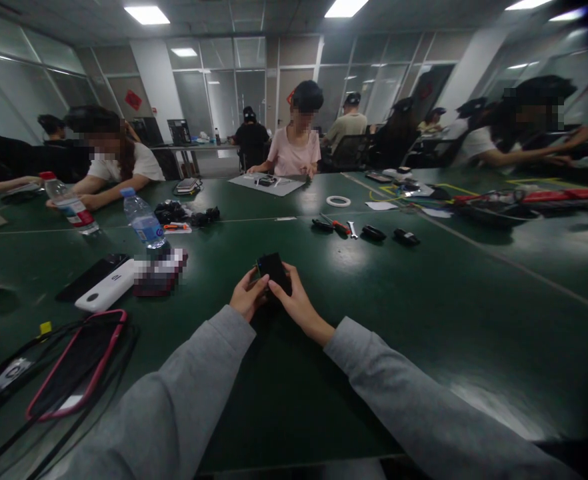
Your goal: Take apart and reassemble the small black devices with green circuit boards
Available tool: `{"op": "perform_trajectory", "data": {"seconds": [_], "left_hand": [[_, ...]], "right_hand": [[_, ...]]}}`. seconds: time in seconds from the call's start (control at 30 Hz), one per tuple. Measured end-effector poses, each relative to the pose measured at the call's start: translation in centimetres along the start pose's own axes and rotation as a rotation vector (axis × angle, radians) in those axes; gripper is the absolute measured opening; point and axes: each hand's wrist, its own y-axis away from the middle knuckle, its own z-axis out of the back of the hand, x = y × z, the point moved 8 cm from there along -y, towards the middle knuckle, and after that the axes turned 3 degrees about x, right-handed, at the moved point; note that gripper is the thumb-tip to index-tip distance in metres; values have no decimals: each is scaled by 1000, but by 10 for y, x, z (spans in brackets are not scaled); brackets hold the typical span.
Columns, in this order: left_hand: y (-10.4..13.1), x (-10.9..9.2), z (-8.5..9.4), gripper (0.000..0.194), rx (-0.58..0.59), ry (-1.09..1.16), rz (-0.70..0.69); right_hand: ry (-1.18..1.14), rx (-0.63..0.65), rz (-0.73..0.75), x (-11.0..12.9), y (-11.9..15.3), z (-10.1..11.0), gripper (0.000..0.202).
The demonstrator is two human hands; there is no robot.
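Nearest, soft grey fabric sleeves (189, 373), stretched forward over a glossy dark green worktop (424, 320); off to the left, a flat dark rectangular object with a pink rim (81, 363). Just past the sleeve cuffs, clasped in the air or resting lightly above the worktop (impossible to make out which), a slim black rectangular box (275, 268). Gripped from both sides: left hand (247, 293) curled around its left edge, right hand (301, 303) around its right, both narrowed onto it, thumbs pressed close together over its near end. Judging by this, now at the stage of two-handed holding and handling; for any next move, seems to call for firm support from one hand while freeing the other's fingers. Long axis apparently running away from the body, far end veering a little left, broad dark face turned up and back; hard to say which end counts as the front. Farther off at left, a white oblong power bank (107, 288) and a clear plastic bottle with a blue cap (143, 220). Beyond the box, to the right, a silvery metal wrench (353, 230), then a white ring (338, 201). Farthest across, a thin grey mat (289, 190) before a seated person in a pink top (294, 152).
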Motion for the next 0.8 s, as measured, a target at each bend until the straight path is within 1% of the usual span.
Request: {"op": "perform_trajectory", "data": {"seconds": [0.17, 0.53, 0.63, 0.7, 0.8], "left_hand": [[1, -3, -1, 65, -10, 14, -17], [2, -5, -1, 63, -14, -8, -33], [1, -5, -2, 62, 10, 2, -44], [0, -6, -1, 59, 25, 16, -62], [-4, -6, 5, 61, 6, 49, -70]], "right_hand": [[31, 2, 18, 3, 2, 1, 48], [101, -30, 45, 10, 3, 5, 48], [113, -38, 56, 12, 3, 5, 46], [121, -60, 68, 12, 2, 8, 46], [141, -133, 84, 8, -2, 19, 46]]}}
